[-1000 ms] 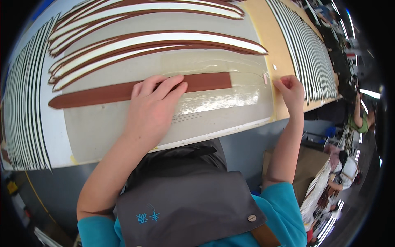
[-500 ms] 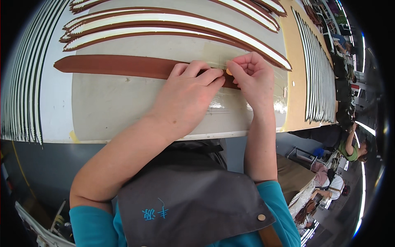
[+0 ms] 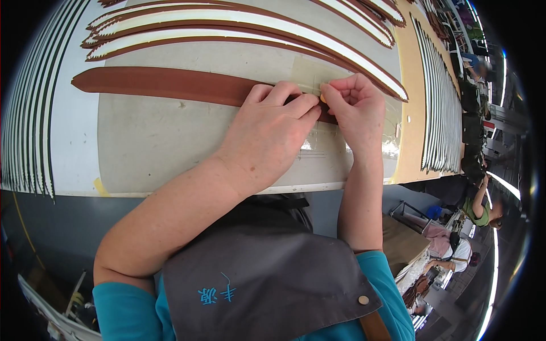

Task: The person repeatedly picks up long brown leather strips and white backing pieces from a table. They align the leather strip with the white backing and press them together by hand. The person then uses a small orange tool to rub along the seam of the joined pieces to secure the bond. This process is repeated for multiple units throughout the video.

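A long brown strap (image 3: 165,83) with a tapered left end lies across the worktop in front of me, its smooth brown face up. My left hand (image 3: 263,132) bears down on its right part, fingers bent and pressed together at the tips. Close beside those fingertips, my right hand (image 3: 362,113) pinches a small yellow-orange piece (image 3: 323,98) between thumb and forefinger, right over the strap. Both hands cover much of the strap's right end, so whether the small piece touches it is hard to see.
Beyond the strap lie several brown-edged strips with white faces (image 3: 187,23). Rows of dark and white strips stand at the left (image 3: 28,125) and right (image 3: 441,108). A grey mat (image 3: 148,148) covers the worktop's middle. Other people (image 3: 480,210) work at the far right.
Both hands have shifted slightly right in the picture, still close together at the strap. The strap and the strips beyond it appear a little higher, as the view moved somewhat.
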The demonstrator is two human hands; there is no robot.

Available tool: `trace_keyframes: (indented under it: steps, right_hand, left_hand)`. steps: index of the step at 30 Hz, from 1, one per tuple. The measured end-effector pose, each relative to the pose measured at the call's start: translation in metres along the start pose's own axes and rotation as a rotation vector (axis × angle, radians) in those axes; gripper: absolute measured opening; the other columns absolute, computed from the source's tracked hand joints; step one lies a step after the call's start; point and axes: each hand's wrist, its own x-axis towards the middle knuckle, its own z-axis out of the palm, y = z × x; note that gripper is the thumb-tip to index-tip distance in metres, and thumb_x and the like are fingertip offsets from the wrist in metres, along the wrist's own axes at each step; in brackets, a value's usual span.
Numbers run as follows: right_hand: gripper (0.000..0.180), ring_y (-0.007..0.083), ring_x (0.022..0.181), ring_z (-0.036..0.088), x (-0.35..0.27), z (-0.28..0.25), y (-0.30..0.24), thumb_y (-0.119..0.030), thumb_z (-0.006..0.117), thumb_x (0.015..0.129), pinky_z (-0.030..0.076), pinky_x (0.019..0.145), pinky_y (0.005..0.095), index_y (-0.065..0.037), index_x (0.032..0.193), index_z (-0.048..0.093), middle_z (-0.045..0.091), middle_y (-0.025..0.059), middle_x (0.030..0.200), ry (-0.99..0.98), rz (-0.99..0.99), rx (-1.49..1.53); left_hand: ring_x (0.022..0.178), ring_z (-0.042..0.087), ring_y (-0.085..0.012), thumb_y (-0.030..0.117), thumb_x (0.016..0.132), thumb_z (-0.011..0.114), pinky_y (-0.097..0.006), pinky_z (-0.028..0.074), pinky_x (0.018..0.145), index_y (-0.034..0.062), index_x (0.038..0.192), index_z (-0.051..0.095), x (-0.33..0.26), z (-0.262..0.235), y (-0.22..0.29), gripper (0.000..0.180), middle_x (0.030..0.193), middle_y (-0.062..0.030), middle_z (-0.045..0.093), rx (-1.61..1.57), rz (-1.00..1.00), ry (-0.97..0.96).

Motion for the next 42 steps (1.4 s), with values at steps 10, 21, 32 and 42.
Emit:
trace_keyframes:
  steps: [10, 21, 32, 42]
  right_hand:
    - [0.015, 0.0077, 0.069, 0.064, -0.002, 0.002, 0.005, -0.009, 0.080, 0.088, 0.056, 0.065, 0.0240, 0.002, 0.092, 0.070, 0.070, 0.0036, 0.079, 0.029, 0.002, 0.038]
    - [0.015, 0.0063, 0.070, 0.066, -0.017, -0.019, -0.019, -0.008, 0.080, 0.092, 0.053, 0.061, 0.0215, 0.000, 0.096, 0.068, 0.073, 0.0047, 0.084, 0.040, 0.113, 0.223]
    - [0.012, 0.0006, 0.069, 0.061, -0.047, 0.002, 0.015, -0.004, 0.080, 0.094, 0.047, 0.061, 0.0176, -0.002, 0.093, 0.067, 0.071, -0.0010, 0.081, 0.055, -0.098, 0.261]
    - [0.014, -0.0008, 0.064, 0.056, -0.048, 0.008, 0.017, -0.005, 0.083, 0.091, 0.046, 0.057, 0.0180, -0.004, 0.090, 0.070, 0.067, -0.0045, 0.076, 0.125, -0.194, 0.033]
  left_hand:
    - [0.120, 0.058, -0.0233, 0.005, 0.087, 0.066, -0.041, 0.046, 0.100, 0.0068, 0.119, 0.076, 0.001, 0.002, 0.000, 0.034, 0.125, 0.0012, 0.069, -0.002, -0.001, 0.005]
    - [0.120, 0.059, -0.0233, 0.006, 0.088, 0.068, -0.042, 0.047, 0.100, 0.0057, 0.119, 0.077, 0.000, 0.002, -0.001, 0.032, 0.126, 0.0007, 0.071, -0.020, -0.003, 0.026]
    - [0.121, 0.059, -0.0232, 0.008, 0.088, 0.071, -0.041, 0.047, 0.099, 0.0060, 0.118, 0.077, 0.000, 0.000, -0.003, 0.031, 0.126, 0.0009, 0.072, -0.034, -0.002, 0.015]
    - [0.122, 0.059, -0.0228, 0.008, 0.087, 0.071, -0.041, 0.046, 0.101, 0.0063, 0.119, 0.077, 0.000, -0.001, -0.003, 0.032, 0.127, 0.0008, 0.071, -0.023, -0.004, -0.004]
